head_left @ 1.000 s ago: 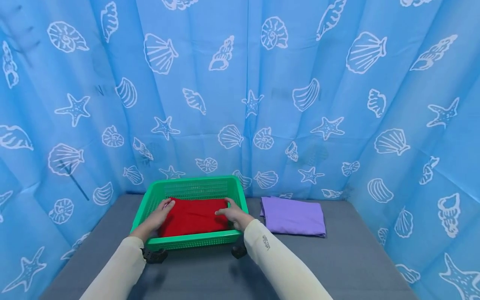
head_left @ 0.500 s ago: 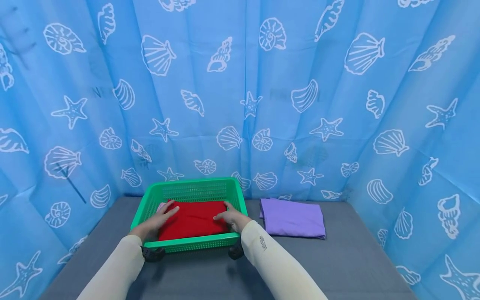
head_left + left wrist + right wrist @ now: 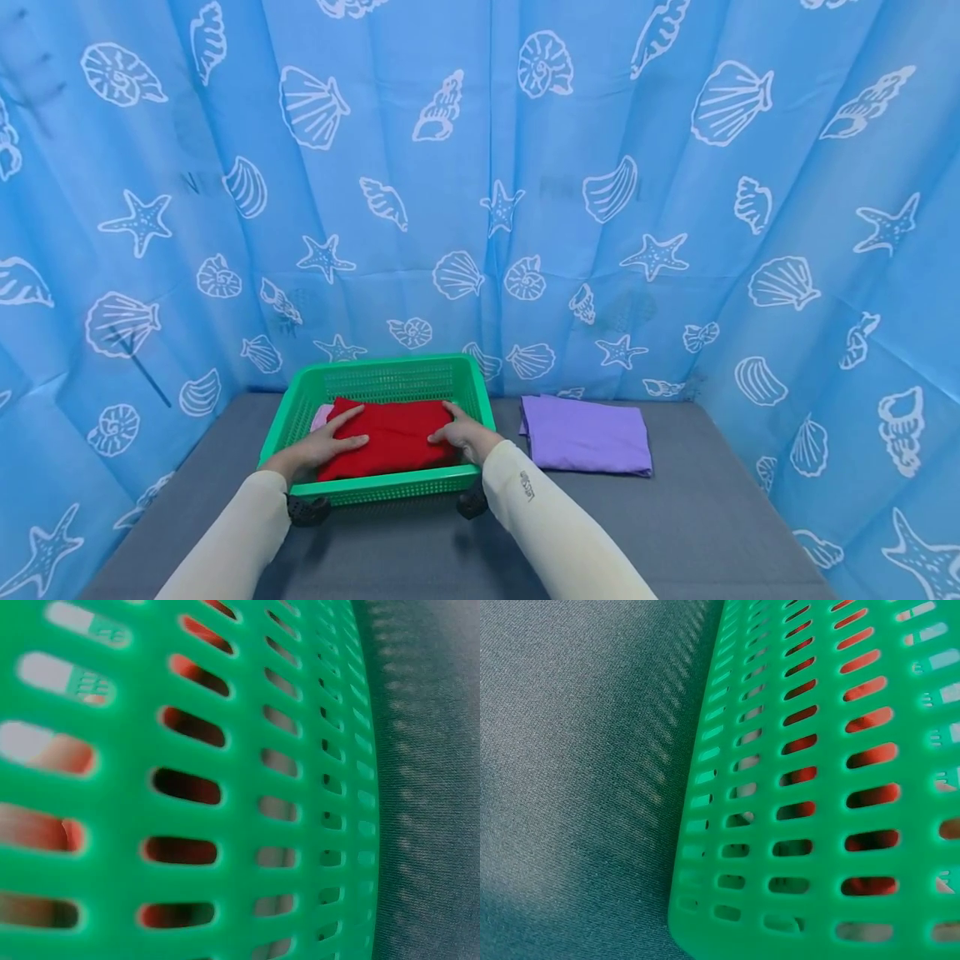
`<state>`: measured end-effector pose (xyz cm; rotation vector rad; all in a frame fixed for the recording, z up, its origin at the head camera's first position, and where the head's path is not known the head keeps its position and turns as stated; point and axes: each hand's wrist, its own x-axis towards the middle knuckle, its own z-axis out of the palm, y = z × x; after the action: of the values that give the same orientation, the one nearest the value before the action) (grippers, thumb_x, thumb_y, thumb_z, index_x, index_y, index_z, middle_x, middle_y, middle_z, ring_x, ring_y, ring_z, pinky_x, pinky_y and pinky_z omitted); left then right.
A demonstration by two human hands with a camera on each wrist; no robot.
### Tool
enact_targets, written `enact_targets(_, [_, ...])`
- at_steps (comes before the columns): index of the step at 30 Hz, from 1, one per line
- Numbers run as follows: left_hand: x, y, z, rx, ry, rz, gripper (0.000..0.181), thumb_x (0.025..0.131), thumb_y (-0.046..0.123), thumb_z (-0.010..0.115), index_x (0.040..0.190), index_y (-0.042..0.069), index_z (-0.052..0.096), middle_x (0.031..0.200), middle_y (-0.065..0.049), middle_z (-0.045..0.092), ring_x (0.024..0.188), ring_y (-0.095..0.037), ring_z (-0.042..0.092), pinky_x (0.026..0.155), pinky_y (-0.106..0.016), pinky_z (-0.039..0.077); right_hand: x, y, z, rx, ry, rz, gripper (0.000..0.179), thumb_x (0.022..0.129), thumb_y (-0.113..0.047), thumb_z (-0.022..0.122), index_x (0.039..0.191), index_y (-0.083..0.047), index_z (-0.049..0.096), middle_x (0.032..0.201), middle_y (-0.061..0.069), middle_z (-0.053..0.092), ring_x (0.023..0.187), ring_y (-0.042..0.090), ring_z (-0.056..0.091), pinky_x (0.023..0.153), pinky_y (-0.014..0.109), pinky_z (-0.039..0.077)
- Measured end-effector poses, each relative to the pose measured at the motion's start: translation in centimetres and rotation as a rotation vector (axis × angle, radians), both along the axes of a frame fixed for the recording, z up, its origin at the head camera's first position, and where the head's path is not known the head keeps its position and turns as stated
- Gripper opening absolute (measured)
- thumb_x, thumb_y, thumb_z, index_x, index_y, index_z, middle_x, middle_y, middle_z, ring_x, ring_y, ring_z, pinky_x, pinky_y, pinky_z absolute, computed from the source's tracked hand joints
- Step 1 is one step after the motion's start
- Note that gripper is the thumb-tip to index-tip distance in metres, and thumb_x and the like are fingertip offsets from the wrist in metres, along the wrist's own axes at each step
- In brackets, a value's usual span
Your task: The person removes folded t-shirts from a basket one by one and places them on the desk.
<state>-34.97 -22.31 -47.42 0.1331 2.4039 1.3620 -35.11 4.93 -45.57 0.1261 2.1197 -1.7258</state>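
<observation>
In the head view, a folded red cloth (image 3: 397, 433) lies inside a green perforated plastic basket (image 3: 375, 489). My left hand (image 3: 318, 446) reaches over the near-left rim, its fingers and thumb spread across the cloth's left end. On the opposite side, my right hand (image 3: 467, 435) lies at the cloth's right end, thumb pointing inward over it. Part of a pink cloth (image 3: 321, 417) shows beside the red one at the left. Both wrist views face the basket's slotted wall (image 3: 247, 750), with red fabric glimpsed through the slots; the hands are mostly hidden there.
A folded purple cloth (image 3: 588, 435) lies to the right of the basket on the grey table (image 3: 675, 525). Behind and along both sides hangs a blue shell-print curtain (image 3: 480, 317).
My left hand has moved inward from the cloth's left edge onto its top, spreading its fingers and uncovering the pink cloth. The right hand has barely shifted.
</observation>
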Motion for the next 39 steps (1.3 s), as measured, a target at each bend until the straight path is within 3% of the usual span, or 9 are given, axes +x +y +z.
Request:
enact_targets(6, [-0.2, -0.1, -0.1, -0.003, 0.018, -0.021, 0.094, 0.089, 0.038, 0.072, 0.159, 0.018, 0.013, 0.153, -0.029, 0.015, 0.127, -0.047, 0.031, 0.084, -0.038, 0.055, -0.3, 0.0, -0.3, -0.01, 0.001, 0.002, 0.08, 0.086, 0.005, 0.066, 0.155, -0.015, 0.03, 0.158, 0.023, 0.018, 0.135, 0.04, 0.03, 0.105, 0.047, 0.042])
enact_targets(11, [0.1, -0.1, 0.0, -0.039, 0.051, -0.018, 0.094, 0.088, 0.034, 0.074, 0.159, 0.015, 0.015, 0.153, -0.031, 0.016, 0.129, -0.05, 0.028, 0.086, -0.042, 0.055, -0.3, 0.0, -0.3, -0.002, 0.003, 0.004, 0.08, 0.085, 0.003, 0.068, 0.154, -0.016, 0.032, 0.157, 0.022, 0.021, 0.132, 0.039, 0.032, 0.102, 0.045, 0.044])
enact_targets(18, [0.2, -0.1, 0.1, 0.01, 0.042, 0.001, 0.092, 0.088, 0.024, 0.075, 0.158, 0.013, 0.016, 0.148, -0.029, 0.025, 0.125, -0.046, 0.036, 0.083, -0.041, 0.057, -0.5, 0.0, -0.2, -0.023, 0.014, 0.012, 0.081, 0.084, 0.001, 0.07, 0.154, -0.02, 0.034, 0.156, 0.02, 0.024, 0.125, 0.037, 0.038, 0.091, 0.041, 0.05])
enact_targets(25, [-0.1, -0.2, -0.2, 0.023, 0.047, 0.008, 0.094, 0.087, 0.024, 0.076, 0.158, 0.014, 0.015, 0.147, -0.028, 0.026, 0.124, -0.044, 0.037, 0.082, -0.039, 0.057, -0.4, 0.1, -0.1, -0.054, 0.034, 0.002, 0.08, 0.086, 0.003, 0.068, 0.154, -0.021, 0.034, 0.156, 0.02, 0.025, 0.126, 0.037, 0.04, 0.088, 0.039, 0.052])
enact_targets(31, [-0.4, -0.4, 0.0, -0.009, 0.096, 0.035, 0.097, 0.086, 0.028, 0.077, 0.159, 0.016, 0.014, 0.15, -0.029, 0.02, 0.128, -0.048, 0.03, 0.084, -0.042, 0.056, -0.6, 0.0, -0.1, -0.092, 0.058, -0.017, 0.08, 0.087, 0.002, 0.068, 0.154, -0.024, 0.034, 0.154, 0.02, 0.028, 0.125, 0.037, 0.043, 0.086, 0.037, 0.053])
enact_targets(39, [-0.8, -0.7, 0.0, -0.039, 0.153, 0.033, 0.093, 0.088, 0.032, 0.074, 0.159, 0.017, 0.015, 0.159, -0.03, 0.0, 0.136, -0.052, 0.014, 0.092, -0.05, 0.053, -0.7, 0.1, -0.2, -0.181, 0.066, -0.053, 0.081, 0.087, 0.006, 0.066, 0.154, -0.025, 0.034, 0.157, 0.019, 0.023, 0.129, 0.037, 0.04, 0.092, 0.04, 0.053])
